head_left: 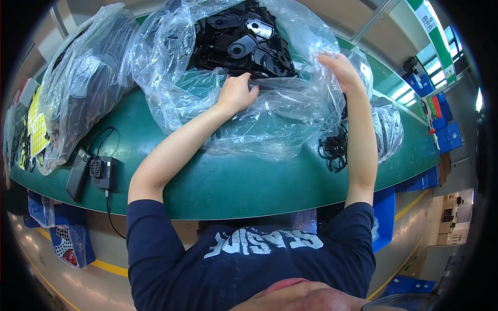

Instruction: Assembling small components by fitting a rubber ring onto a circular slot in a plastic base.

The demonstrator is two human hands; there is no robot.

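Observation:
A large clear plastic bag [270, 122] lies spread on the green workbench, its mouth wide. Inside it is a heap of black flat parts [243, 46], several with a round hole; one part [260, 28] shines silver. At the near rim of the bag, my left hand [237, 94] has its fingers bent over the plastic, right beside the black parts, with the thumb standing apart. Its fingertips are partly hidden. My right hand [341, 72] is closed on the crumpled plastic at the bag's right side.
Another filled clear bag [85, 83] stands at the left, beside yellow label sheets [38, 124]. A black corded device [105, 172] and a dark block [78, 175] lie near the front edge. Black looped pieces [334, 147] sit under my right forearm, near a smaller bag [388, 129].

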